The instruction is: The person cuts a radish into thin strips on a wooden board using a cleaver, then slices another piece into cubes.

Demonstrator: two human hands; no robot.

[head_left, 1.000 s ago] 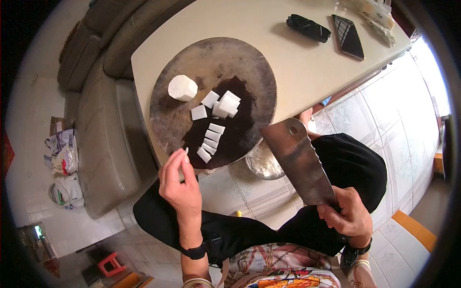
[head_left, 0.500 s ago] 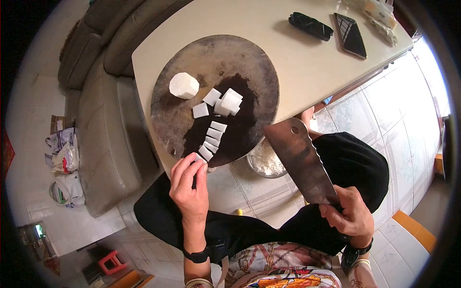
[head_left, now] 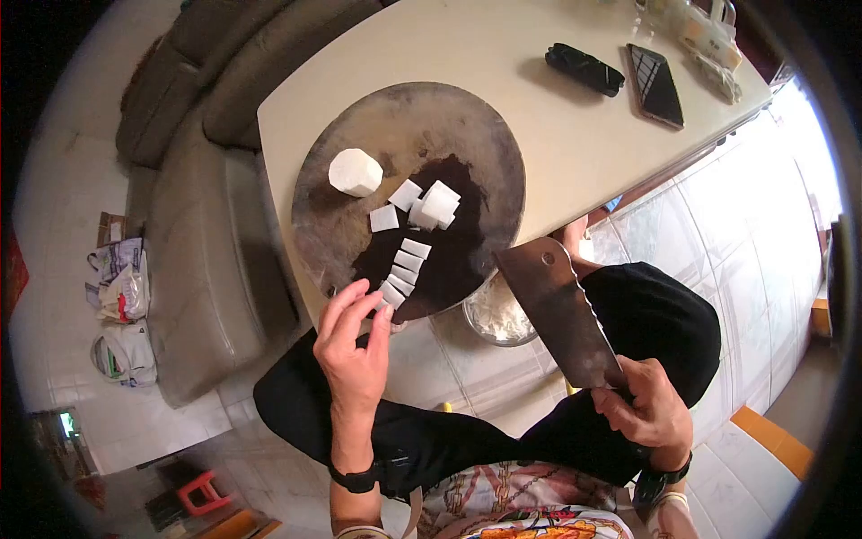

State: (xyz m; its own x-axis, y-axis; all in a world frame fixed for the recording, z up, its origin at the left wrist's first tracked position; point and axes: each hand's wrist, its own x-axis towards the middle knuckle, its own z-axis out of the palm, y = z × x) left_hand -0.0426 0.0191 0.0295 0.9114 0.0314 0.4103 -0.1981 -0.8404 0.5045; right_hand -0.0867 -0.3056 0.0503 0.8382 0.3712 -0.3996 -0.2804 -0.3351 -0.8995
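On the round, dark-stained chopping board (head_left: 334, 235) lies a short row of small white radish strips (head_left: 408, 260). My left hand (head_left: 353, 359) pinches at the lowest strip of that row, by the board's near edge; its fingertips partly cover the strip. Farther up are square white radish slices (head_left: 383, 218), some stacked, and a thick peeled chunk of white radish (head_left: 356, 172). Off the board's right side, my right hand (head_left: 648, 406) grips the handle of a cleaver (head_left: 566, 310), its broad blade held over my lap and angled toward the upper left.
Under the board's near edge, a metal bowl (head_left: 499, 314) holds white shreds. A black case (head_left: 584, 69), a phone (head_left: 655, 86) and plastic packaging (head_left: 712, 40) lie on the cream table (head_left: 449, 40). A grey sofa (head_left: 211, 269) stands at the left, with bags (head_left: 126, 355) on the floor.
The whole view has shifted slightly, so the board sits a little lower and to the right. Both hands keep their grip, and the radish pieces keep their arrangement.
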